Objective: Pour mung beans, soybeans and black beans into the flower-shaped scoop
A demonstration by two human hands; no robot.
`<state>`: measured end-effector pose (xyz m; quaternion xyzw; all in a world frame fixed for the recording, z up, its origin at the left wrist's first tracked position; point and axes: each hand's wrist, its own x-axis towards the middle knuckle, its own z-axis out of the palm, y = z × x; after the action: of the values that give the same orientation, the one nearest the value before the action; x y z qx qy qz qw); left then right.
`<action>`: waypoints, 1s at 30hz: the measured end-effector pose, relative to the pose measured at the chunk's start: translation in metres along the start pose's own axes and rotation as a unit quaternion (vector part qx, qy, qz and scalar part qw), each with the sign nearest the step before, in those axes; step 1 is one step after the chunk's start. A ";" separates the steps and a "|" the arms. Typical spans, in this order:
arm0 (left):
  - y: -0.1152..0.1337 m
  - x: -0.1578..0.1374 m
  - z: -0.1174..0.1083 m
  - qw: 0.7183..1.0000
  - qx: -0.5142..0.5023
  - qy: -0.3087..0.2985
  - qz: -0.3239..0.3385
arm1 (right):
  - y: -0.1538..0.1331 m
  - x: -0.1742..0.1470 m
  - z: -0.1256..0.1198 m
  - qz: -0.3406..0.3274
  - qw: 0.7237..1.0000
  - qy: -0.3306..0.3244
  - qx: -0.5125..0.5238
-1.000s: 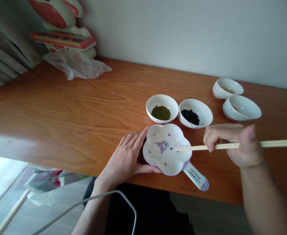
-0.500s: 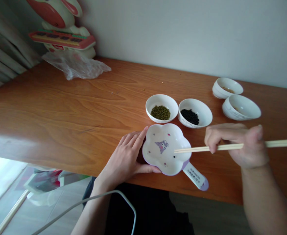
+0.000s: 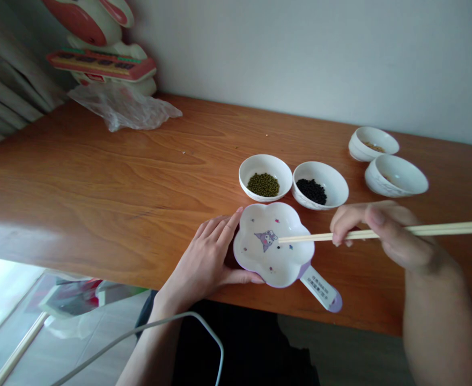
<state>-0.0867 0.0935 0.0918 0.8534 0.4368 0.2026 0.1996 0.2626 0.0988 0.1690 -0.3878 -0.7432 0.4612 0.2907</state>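
Here, the right grip (image 3: 392,230) is clamping chopsticks (image 3: 312,237); leftward of it, a black bean (image 3: 278,247) is lying beside their tips (image 3: 281,240), seemingly needing even straddling while the left grip (image 3: 209,254) is clasping the flower-shaped dish (image 3: 256,264).

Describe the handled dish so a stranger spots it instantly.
On the wooden table, look near the front edge, against the left hand. The handled dish there is flower-shaped with a purple-tipped handle, unlike the round white bowls behind it.

Behind the dish (image 3: 290,271) sit two bowls (image 3: 266,164), perhaps touching, with two more bowls (image 3: 408,171) further right
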 end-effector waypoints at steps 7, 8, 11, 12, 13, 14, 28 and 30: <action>0.000 0.001 -0.001 1.000 0.003 -0.002 0.004 | -0.004 0.002 0.000 -0.015 1.000 -0.008 0.014; 0.000 0.001 -0.001 1.000 0.002 -0.003 0.003 | -0.004 0.002 0.000 -0.008 1.000 -0.008 0.017; 0.000 0.001 -0.001 1.000 0.002 -0.003 0.002 | -0.008 0.003 0.002 0.016 0.999 -0.014 0.038; 0.000 0.001 -0.001 1.000 0.003 -0.003 0.002 | -0.009 0.003 0.003 0.019 0.999 -0.017 0.046; 0.000 0.001 -0.001 1.000 0.004 -0.003 0.001 | -0.010 0.004 0.004 0.022 0.998 -0.020 0.052; 0.000 0.001 -0.001 1.000 0.005 -0.004 0.001 | -0.010 0.004 0.005 0.021 0.998 -0.021 0.055; -0.001 0.000 0.000 1.000 0.000 -0.007 0.002 | -0.002 0.006 0.014 0.000 0.999 0.009 0.038; -0.001 0.000 0.000 1.000 0.004 -0.008 0.005 | -0.001 0.005 0.015 0.002 0.998 0.014 0.055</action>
<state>-0.0869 0.0940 0.0911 0.8577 0.4321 0.1951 0.1991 0.2480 0.0960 0.1644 -0.3792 -0.7118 0.4965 0.3211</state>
